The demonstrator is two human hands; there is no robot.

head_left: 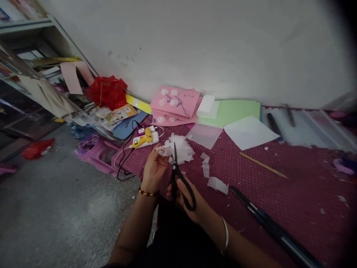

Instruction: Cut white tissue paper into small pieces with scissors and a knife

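My left hand [154, 168] pinches a small folded piece of white tissue paper [165, 150] above the near left corner of the maroon table [292, 193]. My right hand [186, 197] has its fingers through the black handles of a pair of scissors [178, 178], blades pointing up beside the paper. Just behind the hands lies a heap of cut white tissue [181, 148]. White paper scraps [216, 183] lie to the right of the scissors.
A yellow glue gun [142, 140] with a black cord lies at the table's left end. Pink flower cards [175, 101], green paper [231, 111], white sheets [249, 132], a thin wooden stick [262, 165] and a dark ruler [267, 219] are on the table. Cluttered shelves [33, 74] stand left.
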